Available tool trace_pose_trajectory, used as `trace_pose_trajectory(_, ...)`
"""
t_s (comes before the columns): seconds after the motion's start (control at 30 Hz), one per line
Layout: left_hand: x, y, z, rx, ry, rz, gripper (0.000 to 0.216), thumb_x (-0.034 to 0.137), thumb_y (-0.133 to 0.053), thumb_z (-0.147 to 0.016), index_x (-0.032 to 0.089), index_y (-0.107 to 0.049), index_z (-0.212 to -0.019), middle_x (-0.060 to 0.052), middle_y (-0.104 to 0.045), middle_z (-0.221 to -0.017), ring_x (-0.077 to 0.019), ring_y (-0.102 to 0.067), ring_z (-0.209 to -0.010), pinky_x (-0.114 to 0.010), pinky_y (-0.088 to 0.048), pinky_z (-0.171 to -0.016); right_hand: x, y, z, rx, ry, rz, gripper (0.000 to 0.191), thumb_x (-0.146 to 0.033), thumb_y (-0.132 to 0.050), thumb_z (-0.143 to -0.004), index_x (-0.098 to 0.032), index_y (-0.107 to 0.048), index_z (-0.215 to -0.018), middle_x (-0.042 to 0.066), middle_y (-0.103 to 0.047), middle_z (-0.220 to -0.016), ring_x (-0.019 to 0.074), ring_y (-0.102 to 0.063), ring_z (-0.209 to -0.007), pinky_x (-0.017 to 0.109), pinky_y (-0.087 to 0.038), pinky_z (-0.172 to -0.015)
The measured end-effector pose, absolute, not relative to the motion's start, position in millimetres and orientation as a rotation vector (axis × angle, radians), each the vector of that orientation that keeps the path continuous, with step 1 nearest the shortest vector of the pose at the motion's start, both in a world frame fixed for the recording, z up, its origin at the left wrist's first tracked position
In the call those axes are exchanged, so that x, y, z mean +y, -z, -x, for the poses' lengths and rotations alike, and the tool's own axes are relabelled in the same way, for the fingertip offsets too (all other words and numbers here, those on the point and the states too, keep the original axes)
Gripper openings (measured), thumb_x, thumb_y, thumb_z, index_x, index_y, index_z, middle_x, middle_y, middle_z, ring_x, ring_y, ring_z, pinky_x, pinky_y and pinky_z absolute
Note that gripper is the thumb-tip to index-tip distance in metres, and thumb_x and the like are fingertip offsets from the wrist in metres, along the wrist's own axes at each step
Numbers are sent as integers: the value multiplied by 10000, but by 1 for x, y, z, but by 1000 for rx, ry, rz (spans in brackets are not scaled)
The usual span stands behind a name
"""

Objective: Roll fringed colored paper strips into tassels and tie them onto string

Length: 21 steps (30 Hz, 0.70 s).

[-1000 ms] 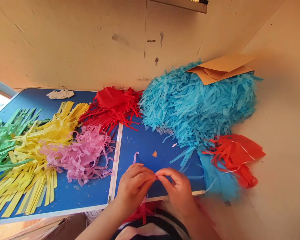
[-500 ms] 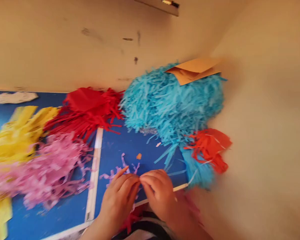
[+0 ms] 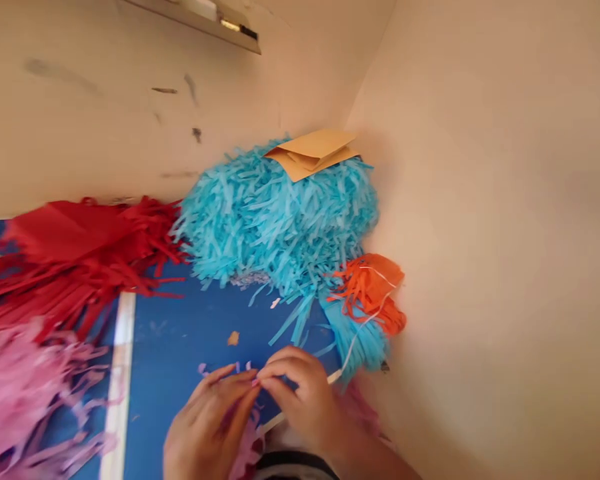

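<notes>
- With the left hand (image 3: 207,423), pinches a tiny bit of pink-purple paper (image 3: 255,383) between thumb and fingertips, over the near part of the blue worktop (image 3: 175,373).
- With the right hand (image 3: 300,393), pinches the same bit from the right, thumb against forefinger, meeting the left fingertips (cannot tell whether on a twist, a fold or a strip end).
- Just past the left fingers, on the far side, a few thin purple ends; below the hands, more pink paper, too covered to tell whether joined to the pinched bit.
- Looks very light, soft and limp, dry rather than slippery; probably tears readily along the narrow strips and crumples under a hard squeeze.
- Best held, by the look of it, where gathered or uncut, with a gentle pad-to-pad grip; likely harder to control by one loose strip.
- To the left, near, a loose pile of pink fringe (image 3: 20,393); farther back, a spread of red fringe (image 3: 75,233).
- At the far side, close to the wall, a bulky heap of light-blue fringe (image 3: 275,220), with a folded yellow-orange card (image 3: 313,150) resting on top.
- To the right, orange fringe (image 3: 373,290) overlapping light-blue strips (image 3: 365,347).
- Beyond the hands, on the worktop, a small tan scrap (image 3: 233,338).
</notes>
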State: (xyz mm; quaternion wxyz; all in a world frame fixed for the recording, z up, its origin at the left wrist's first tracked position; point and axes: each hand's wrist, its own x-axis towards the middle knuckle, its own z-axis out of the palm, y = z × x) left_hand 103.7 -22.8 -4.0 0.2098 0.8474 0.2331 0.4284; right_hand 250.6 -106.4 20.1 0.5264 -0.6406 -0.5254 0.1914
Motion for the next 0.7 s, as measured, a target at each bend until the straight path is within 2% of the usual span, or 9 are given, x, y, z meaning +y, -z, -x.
trace_pose_trajectory(0.07,-25,0,-104,576,-1215,-2366,92,193,-589,-907,243,-655,-948,23,-771,-835,-135,-733,-785,-304,-515,-957,-109,-18,-250,-1196,-543,1525,107,-218,-630,-901,-245,-727,-866,14,-719,-828,150,-670,-779,255,-520,-745)
trace_pose_trajectory(0.13,-27,-3,-102,573,-1192,-2374,140,127,-599,-888,233,-654,-960,20,-768,-858,-119,-723,-772,-350,-448,-1046,-111,-15,-250,-1182,-587,1531,111,-204,-625,-902,-242,-724,-872,15,-717,-844,152,-669,-791,253,-520,-750)
trace_pose_trajectory(0.3,-31,-8,-100,659,-1178,-2345,159,94,-595,-879,233,-647,-937,20,-757,-859,-113,-706,-750,-401,-401,-1073,-113,-9,-244,-1241,-548,1559,124,-197,-588,-921,-237,-699,-882,20,-699,-853,158,-654,-797,266,-515,-746)
trace_pose_trajectory(0.47,-31,0,-101,765,-1014,-2326,148,149,-544,-887,218,-595,-767,36,-712,-722,-122,-678,-647,-356,-472,-972,-113,-7,-230,-1439,-369,1563,165,-164,-527,-938,-228,-673,-893,31,-695,-842,170,-629,-797,308,-492,-751)
trace_pose_trajectory(0.53,-30,5,-95,735,-993,-2305,138,198,-556,-883,226,-617,-762,31,-712,-696,-141,-688,-652,-311,-517,-888,-113,-5,-244,-1520,-363,1552,144,-195,-541,-939,-237,-676,-913,27,-704,-863,172,-635,-821,316,-490,-781)
trace_pose_trajectory(0.63,-26,9,-82,760,-936,-2145,92,322,-647,-846,258,-696,-801,27,-741,-729,-152,-706,-684,-207,-537,-696,-112,-6,-312,-1443,-225,1753,141,-326,-599,-907,-245,-684,-985,44,-708,-954,201,-641,-905,339,-496,-830)
trace_pose_trajectory(0.7,-22,7,-76,845,-765,-1951,143,406,-689,-805,267,-720,-790,20,-748,-758,-154,-699,-671,-182,-521,-627,-113,-11,-380,-1128,85,2057,213,-362,-561,-908,-210,-686,-987,68,-694,-921,217,-630,-860,357,-499,-796)
